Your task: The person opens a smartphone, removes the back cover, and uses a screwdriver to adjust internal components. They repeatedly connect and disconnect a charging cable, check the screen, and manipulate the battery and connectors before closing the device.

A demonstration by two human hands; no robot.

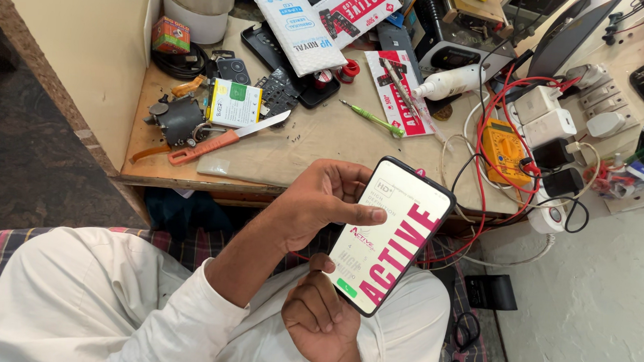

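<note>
Held over lap, below bench (294, 154): phone (392, 236), long axis tilted up-right. Left hand (321, 203) pinching upper-left edge, thumb across screen. Right hand (322, 313) curled, gripping lower-left corner. Both touching.

Two hands (321, 203) hold one phone (393, 232). The desk (317, 140) carries one orange-handled knife (225, 138), one green screwdriver (373, 119), one yellow multimeter (503, 150) and one white squeeze bottle (456, 81).

- One view only, worn on the person's head, looking steeply down and forward.
- It sits close over the lap, both hands low in the middle.
- The tabletop (302, 147) fills the upper half; floor runs along the left and right edges.
</note>
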